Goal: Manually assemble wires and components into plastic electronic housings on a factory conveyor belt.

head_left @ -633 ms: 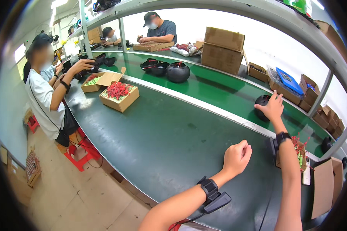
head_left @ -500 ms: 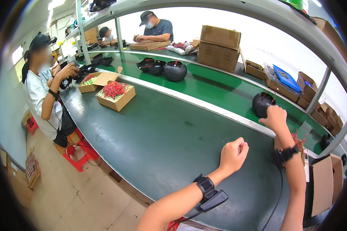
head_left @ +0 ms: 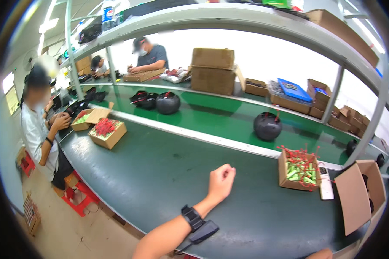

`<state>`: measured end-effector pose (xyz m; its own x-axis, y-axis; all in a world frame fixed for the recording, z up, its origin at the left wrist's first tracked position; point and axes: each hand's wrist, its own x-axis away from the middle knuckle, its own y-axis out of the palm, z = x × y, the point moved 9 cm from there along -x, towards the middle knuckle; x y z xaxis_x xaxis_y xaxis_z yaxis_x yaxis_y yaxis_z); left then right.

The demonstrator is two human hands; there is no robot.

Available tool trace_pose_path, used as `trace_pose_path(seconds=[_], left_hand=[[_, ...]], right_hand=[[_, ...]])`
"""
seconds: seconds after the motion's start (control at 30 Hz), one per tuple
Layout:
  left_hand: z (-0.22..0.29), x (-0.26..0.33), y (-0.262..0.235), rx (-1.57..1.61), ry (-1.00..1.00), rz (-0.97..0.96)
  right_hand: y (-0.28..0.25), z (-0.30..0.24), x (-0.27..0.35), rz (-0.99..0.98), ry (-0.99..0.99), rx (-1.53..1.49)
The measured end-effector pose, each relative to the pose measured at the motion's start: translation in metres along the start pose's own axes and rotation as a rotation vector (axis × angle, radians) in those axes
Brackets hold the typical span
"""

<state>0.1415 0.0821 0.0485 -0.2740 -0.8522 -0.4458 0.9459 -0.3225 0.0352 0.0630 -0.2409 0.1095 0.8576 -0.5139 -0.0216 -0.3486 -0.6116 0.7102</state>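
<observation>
My left hand point(head_left: 221, 182) hovers above the dark green tabletop, curled into a loose fist with nothing showing in it. A black wrist strap with a small box is on that forearm. Of my right arm or hand point(head_left: 320, 254) only a small strip of skin shows at the lower edge; its fingers are hidden. A round black shell point(head_left: 268, 126) with red wire ends on top rests on the green conveyor belt point(head_left: 220, 123), apart from both hands. Nearest on the right is an open carton point(head_left: 299, 186) of light green pieces with red wires.
Beside that carton lies a white handheld device point(head_left: 326, 186); a larger open cardboard box point(head_left: 359, 194) stands further right. Another carton of red-wired pieces point(head_left: 107, 142) sits at the far left. Black shells point(head_left: 167, 102) stand on the belt. Co-workers point(head_left: 41, 129) work left and behind. A shelf point(head_left: 229, 19) spans overhead.
My right hand has withdrawn from beside the black shell to the lower edge. The view has turned right, uncovering the nearby carton. My left hand stays curled.
</observation>
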Motion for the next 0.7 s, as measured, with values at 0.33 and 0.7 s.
trace_pose_path(seconds=[0.33,0.7], left_hand=[[-0.015,-0.008,-0.013,0.06,-0.145,-0.008],[-0.019,-0.004,-0.024,0.006,-0.065,0.138]], right_hand=[[0.014,0.063,0.029,0.024,-0.602,0.541],[0.02,0.012,0.055,-0.036,-0.518,0.57]])
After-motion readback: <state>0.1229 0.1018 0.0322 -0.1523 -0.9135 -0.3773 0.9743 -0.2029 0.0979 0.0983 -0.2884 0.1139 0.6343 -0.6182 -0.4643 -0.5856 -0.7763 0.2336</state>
